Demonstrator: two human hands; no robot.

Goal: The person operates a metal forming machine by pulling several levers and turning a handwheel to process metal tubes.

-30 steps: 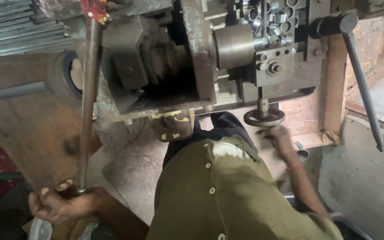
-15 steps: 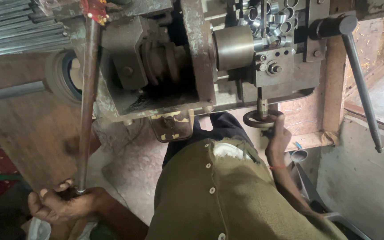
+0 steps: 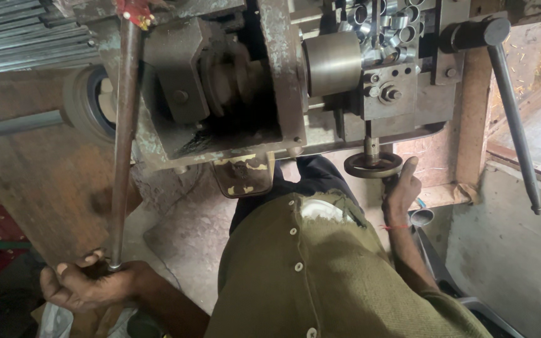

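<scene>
I look down over my olive buttoned shirt at a worn metal lathe [image 3: 233, 94]. My left hand [image 3: 86, 285], low at the left, grips the lower end of a long rusty lever rod [image 3: 123, 138] that runs up to a red-tipped pivot. My right hand [image 3: 399, 191] holds the rim of a small round handwheel [image 3: 372, 165] under the tool slide. Above the wheel sit a cylindrical chuck [image 3: 333, 62] and a pile of short metal rings [image 3: 386, 22].
A second long handle [image 3: 513, 125] slants down at the right. A grey belt pulley [image 3: 89, 103] sits left of the machine, with metal sheets [image 3: 7, 28] above it. A wooden panel [image 3: 39, 181] and a stone floor lie below.
My right hand has risen from below the handwheel up to its rim. My left hand stays on the lever rod.
</scene>
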